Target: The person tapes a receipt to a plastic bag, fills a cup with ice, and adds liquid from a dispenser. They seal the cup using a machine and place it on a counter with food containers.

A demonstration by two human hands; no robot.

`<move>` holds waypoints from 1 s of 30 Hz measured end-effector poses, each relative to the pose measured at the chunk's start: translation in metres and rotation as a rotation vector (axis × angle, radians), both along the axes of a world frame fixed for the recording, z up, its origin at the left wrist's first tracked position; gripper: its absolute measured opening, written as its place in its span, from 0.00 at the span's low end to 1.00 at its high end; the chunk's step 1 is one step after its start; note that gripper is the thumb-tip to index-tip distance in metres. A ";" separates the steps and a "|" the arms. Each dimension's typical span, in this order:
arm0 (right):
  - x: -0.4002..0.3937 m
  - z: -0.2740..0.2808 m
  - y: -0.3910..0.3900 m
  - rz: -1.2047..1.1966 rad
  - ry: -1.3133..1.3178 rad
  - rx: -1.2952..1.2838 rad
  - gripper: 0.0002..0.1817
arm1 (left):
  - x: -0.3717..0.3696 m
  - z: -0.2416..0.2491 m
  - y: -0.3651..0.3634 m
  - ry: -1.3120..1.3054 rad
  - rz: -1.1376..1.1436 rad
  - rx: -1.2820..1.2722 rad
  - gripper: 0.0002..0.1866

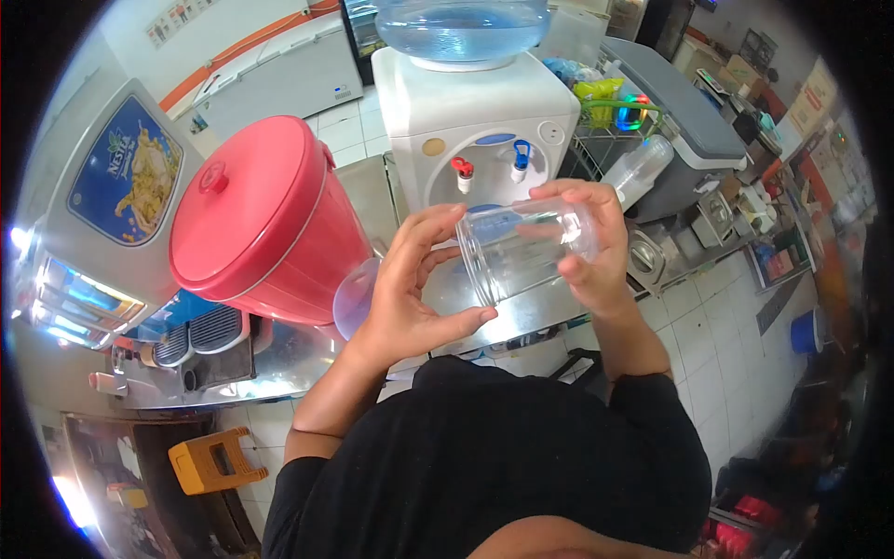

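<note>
Clear plastic cups [521, 252], nested in a short stack, lie on their side in the air in front of the water dispenser [475, 93]. My right hand [596, 242] is wrapped round their closed end, at the right. At the rims on the left, my left hand [414, 289] has its thumb below and its fingers above, curved about the stack. Behind the hands are the dispenser's red tap [463, 173] and blue tap [521, 160].
A red lidded bucket [270, 214] and a drink machine [121, 186] stand on the left of the metal counter [298, 363]. More clear cups [641, 168] lie at the right near a grey cooler [675, 102]. An orange stool [216, 461] is on the floor.
</note>
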State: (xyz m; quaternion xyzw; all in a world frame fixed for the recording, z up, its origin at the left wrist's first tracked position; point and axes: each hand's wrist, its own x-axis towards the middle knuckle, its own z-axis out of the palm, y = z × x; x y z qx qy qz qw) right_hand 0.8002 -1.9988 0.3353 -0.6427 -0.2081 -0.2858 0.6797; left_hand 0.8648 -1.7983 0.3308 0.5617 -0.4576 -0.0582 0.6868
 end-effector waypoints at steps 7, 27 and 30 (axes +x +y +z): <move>-0.025 -0.013 -0.007 -0.149 -0.168 0.124 0.18 | -0.015 -0.010 -0.024 -0.257 0.018 -0.062 0.40; -0.078 -0.075 -0.019 0.233 0.636 0.536 0.15 | -0.031 -0.006 -0.021 -0.758 0.062 0.222 0.11; -0.085 -0.068 -0.021 0.213 0.681 0.516 0.14 | -0.035 -0.013 -0.022 -0.756 0.081 0.216 0.11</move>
